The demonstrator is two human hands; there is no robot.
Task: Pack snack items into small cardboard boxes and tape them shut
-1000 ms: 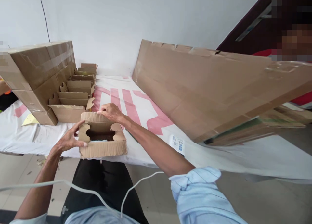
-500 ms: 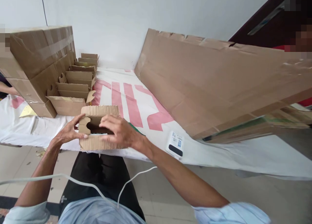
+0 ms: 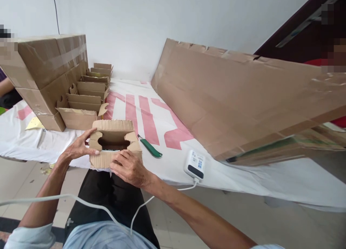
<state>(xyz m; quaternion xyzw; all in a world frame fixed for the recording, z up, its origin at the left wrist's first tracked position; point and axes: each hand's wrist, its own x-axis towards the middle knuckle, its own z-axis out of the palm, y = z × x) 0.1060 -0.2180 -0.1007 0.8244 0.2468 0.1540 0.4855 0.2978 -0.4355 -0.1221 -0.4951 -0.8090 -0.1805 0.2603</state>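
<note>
1. Left hand (image 3: 77, 148) gripped a small open carton (image 3: 113, 138) at its nine o'clock end, thumb on the near rim, fingers reaching towards the far corner.
2. Right hand (image 3: 129, 169) curled over the near wall at five o'clock; whether it pinched or merely pressed could not be told.
3. That carton sat at the tabletop's (image 3: 170, 161) near edge, flaps raised, something bluish partly visible inside.
4. Its corrugated card looked stiff and dry, probably not slippery; the notched flaps seemed likely to bend, so the end walls looked the firmer hold. Its weight was unclear.
5. Around the carton: a green-handled knife (image 3: 151, 148) at three o'clock, a white device (image 3: 195, 164) farther at four, open boxes (image 3: 83, 106) at eleven.
</note>
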